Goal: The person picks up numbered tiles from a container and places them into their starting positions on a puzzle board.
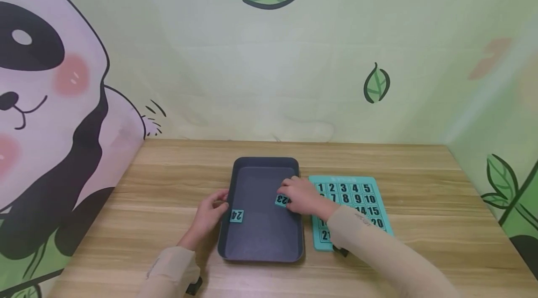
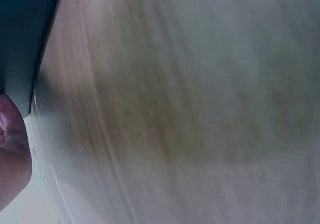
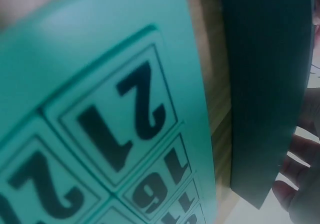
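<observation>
A dark blue-grey tray [image 1: 260, 246] lies on the table. My left hand [image 1: 208, 214] holds its left rim, thumb and fingers bent against the side; the left wrist view shows part of this hand [image 2: 12, 149] by the tray wall. Over the tray's right side, my right hand [image 1: 304, 196] pinches a teal number tile marked 23 [image 1: 282, 200], partly covered by the fingers. Another tile, marked 24 [image 1: 237, 216], lies upside down to me near the tray's left wall. In the right wrist view, the right hand's fingers [image 3: 295, 166] reach over the tray wall.
Right of the tray lies a teal number board [image 1: 343, 180] with rows of numbered tiles, partly covered by my right forearm. A tile marked 21 [image 3: 112, 116] sits in its corner. Behind the wooden table [image 1: 176, 158] hangs a printed panda-and-leaf backdrop [image 1: 201, 55].
</observation>
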`<action>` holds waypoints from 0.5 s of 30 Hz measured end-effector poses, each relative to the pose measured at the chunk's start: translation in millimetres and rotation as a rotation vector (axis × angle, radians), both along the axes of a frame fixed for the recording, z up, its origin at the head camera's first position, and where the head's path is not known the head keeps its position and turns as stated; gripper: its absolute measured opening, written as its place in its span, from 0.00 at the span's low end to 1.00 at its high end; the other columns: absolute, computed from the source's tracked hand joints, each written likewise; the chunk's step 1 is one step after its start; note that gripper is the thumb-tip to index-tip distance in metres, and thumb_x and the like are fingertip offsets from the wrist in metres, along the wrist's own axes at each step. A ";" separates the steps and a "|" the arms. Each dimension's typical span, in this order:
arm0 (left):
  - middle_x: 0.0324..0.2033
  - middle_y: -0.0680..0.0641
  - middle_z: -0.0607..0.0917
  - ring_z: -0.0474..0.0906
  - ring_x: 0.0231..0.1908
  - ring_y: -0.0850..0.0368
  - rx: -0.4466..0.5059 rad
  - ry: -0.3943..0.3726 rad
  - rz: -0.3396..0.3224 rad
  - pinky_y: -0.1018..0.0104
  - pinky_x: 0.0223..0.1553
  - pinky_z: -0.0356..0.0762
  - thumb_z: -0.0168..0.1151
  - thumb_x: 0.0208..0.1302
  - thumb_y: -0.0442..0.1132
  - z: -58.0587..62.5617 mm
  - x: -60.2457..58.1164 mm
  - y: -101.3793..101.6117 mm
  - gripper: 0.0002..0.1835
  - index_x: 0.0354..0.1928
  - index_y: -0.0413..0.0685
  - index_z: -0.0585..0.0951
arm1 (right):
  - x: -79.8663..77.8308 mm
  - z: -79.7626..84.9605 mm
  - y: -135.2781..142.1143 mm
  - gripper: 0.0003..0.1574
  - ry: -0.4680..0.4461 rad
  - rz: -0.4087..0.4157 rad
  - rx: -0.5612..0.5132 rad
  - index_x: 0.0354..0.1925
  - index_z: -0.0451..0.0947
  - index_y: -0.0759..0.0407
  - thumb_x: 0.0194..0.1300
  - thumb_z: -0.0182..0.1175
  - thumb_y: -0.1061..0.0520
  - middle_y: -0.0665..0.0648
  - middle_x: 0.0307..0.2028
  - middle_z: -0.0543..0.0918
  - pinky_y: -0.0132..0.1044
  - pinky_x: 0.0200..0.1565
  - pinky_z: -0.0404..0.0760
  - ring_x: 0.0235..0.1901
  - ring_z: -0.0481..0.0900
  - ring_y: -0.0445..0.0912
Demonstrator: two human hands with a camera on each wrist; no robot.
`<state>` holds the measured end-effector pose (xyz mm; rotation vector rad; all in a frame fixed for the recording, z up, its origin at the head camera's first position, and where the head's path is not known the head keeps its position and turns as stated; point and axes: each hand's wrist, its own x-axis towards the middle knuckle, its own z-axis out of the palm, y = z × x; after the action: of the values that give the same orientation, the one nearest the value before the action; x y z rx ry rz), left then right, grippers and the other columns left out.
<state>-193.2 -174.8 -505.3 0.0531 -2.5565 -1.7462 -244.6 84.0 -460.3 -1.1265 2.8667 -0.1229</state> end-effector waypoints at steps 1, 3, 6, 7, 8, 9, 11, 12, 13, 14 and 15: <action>0.42 0.38 0.76 0.76 0.37 0.51 -0.013 -0.040 0.016 0.68 0.29 0.75 0.52 0.55 0.30 0.5 -1.0 0.9 0.20 0.52 0.39 0.73 | -0.3 -0.4 -1.1 0.21 0.012 0.006 0.017 0.46 0.78 0.51 0.50 0.61 0.56 0.52 0.45 0.77 0.43 0.44 0.71 0.43 0.71 0.48; 0.43 0.38 0.76 0.76 0.39 0.50 -0.027 -0.068 0.025 0.68 0.30 0.75 0.52 0.56 0.30 1.9 -1.9 1.9 0.20 0.53 0.39 0.72 | -1.1 -1.8 -2.8 0.20 0.035 0.014 0.048 0.46 0.78 0.50 0.50 0.61 0.56 0.51 0.45 0.77 0.43 0.45 0.69 0.44 0.70 0.47; 0.44 0.38 0.76 0.76 0.39 0.50 -0.039 -0.089 0.030 0.67 0.31 0.75 0.52 0.57 0.29 2.7 -2.8 2.4 0.20 0.53 0.39 0.72 | -2.0 -4.1 -4.4 0.19 0.059 0.026 0.075 0.45 0.78 0.49 0.50 0.61 0.56 0.50 0.46 0.78 0.44 0.46 0.67 0.44 0.70 0.46; 0.44 0.38 0.76 0.76 0.39 0.50 -0.041 -0.088 0.030 0.67 0.31 0.75 0.52 0.57 0.29 2.8 -2.7 2.4 0.20 0.53 0.40 0.72 | -2.1 -4.3 -5.0 0.19 0.064 0.028 0.081 0.44 0.78 0.48 0.50 0.61 0.56 0.49 0.45 0.78 0.44 0.46 0.67 0.43 0.70 0.46; 0.44 0.39 0.77 0.76 0.39 0.51 -0.042 -0.088 0.032 0.67 0.31 0.75 0.52 0.57 0.29 2.4 -3.0 2.3 0.20 0.53 0.40 0.73 | -2.2 -4.6 -5.5 0.19 0.065 0.032 0.081 0.44 0.79 0.48 0.50 0.61 0.56 0.49 0.45 0.79 0.43 0.45 0.67 0.43 0.70 0.46; 0.44 0.39 0.77 0.75 0.38 0.51 -0.048 -0.088 0.034 0.67 0.31 0.75 0.52 0.57 0.29 2.3 -3.0 2.2 0.19 0.53 0.41 0.73 | -2.0 -4.5 -6.1 0.18 0.060 0.034 0.078 0.44 0.79 0.48 0.50 0.61 0.56 0.49 0.45 0.79 0.43 0.44 0.67 0.43 0.70 0.46; 0.44 0.40 0.77 0.75 0.38 0.50 -0.047 -0.090 0.039 0.67 0.32 0.75 0.52 0.57 0.29 1.6 -3.4 2.1 0.19 0.53 0.42 0.73 | -1.8 -4.1 -7.4 0.18 0.047 0.037 0.069 0.43 0.79 0.49 0.50 0.61 0.55 0.49 0.44 0.79 0.42 0.44 0.67 0.42 0.70 0.46; 0.44 0.40 0.77 0.75 0.39 0.50 -0.046 -0.093 0.041 0.67 0.32 0.76 0.52 0.57 0.29 1.7 -3.4 2.1 0.19 0.53 0.42 0.73 | -1.6 -3.7 -8.2 0.17 0.038 0.037 0.063 0.43 0.79 0.49 0.50 0.61 0.54 0.49 0.43 0.80 0.42 0.43 0.67 0.42 0.71 0.45; 0.44 0.40 0.77 0.75 0.39 0.50 -0.047 -0.095 0.043 0.67 0.32 0.76 0.52 0.57 0.30 1.8 -3.4 2.1 0.19 0.53 0.42 0.73 | -1.3 -3.6 -8.9 0.17 0.028 0.037 0.056 0.43 0.79 0.49 0.50 0.62 0.53 0.49 0.43 0.80 0.42 0.43 0.67 0.42 0.71 0.45; 0.44 0.40 0.77 0.75 0.39 0.50 -0.045 -0.097 0.044 0.67 0.32 0.76 0.52 0.57 0.30 2.0 -3.4 2.2 0.19 0.53 0.42 0.73 | -1.2 -4.0 -9.5 0.17 0.016 0.037 0.047 0.42 0.79 0.49 0.50 0.62 0.52 0.49 0.42 0.80 0.42 0.42 0.67 0.41 0.71 0.45; 0.44 0.40 0.77 0.75 0.39 0.50 -0.047 -0.099 0.045 0.67 0.32 0.76 0.52 0.57 0.30 2.2 -3.2 2.2 0.20 0.53 0.42 0.73 | -1.0 -4.5 -10.3 0.18 0.004 0.036 0.041 0.42 0.79 0.49 0.50 0.62 0.51 0.49 0.42 0.80 0.41 0.42 0.67 0.41 0.71 0.45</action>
<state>-196.4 -172.5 -503.1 0.1987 -2.6413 -1.7087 -245.6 73.7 -464.8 -1.1717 2.8372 -0.0604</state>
